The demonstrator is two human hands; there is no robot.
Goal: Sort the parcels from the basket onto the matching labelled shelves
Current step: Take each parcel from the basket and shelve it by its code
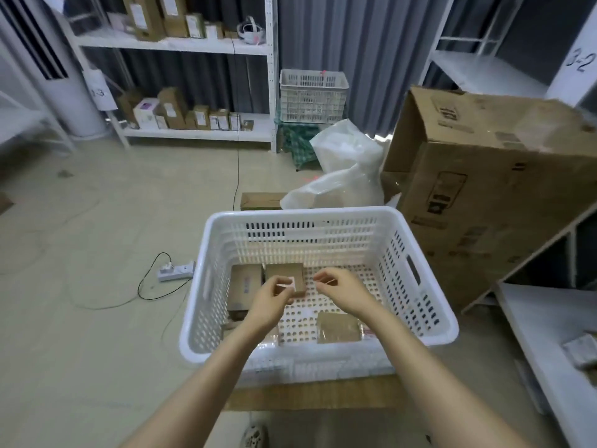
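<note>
Surroundings: a large cardboard box (484, 176) leans just right of the basket; plastic bags (345, 163) and a flat carton (258, 200) lie on the floor behind it.
Floor, left: a power strip (176, 271) with a black cable lies near the basket's left wall.
Background: a white shelf (193, 134) carries rows of cartons, and a second basket (313, 95) stands beside it. A "3-2" label (578, 61) hangs at upper right.
Container: the white slotted basket (307, 213) rests on a brown board (323, 394).
Contents: 4 parcels show. They are the small parcel (286, 274), the left parcel (245, 286) touching it, the flat parcel (337, 326) by the near wall, and 1 partly hidden under the left forearm.
Orientation: the small parcel's long axis runs left to right, the left parcel's runs away from the person, and the flat parcel's runs left to right.
Left hand (274, 300): inside the basket, with curled fingers pinching the small parcel at its white label.
Right hand (336, 286): inside the basket, just right of the small parcel. Its fingers are curled, but whether they pinch anything cannot be told.
</note>
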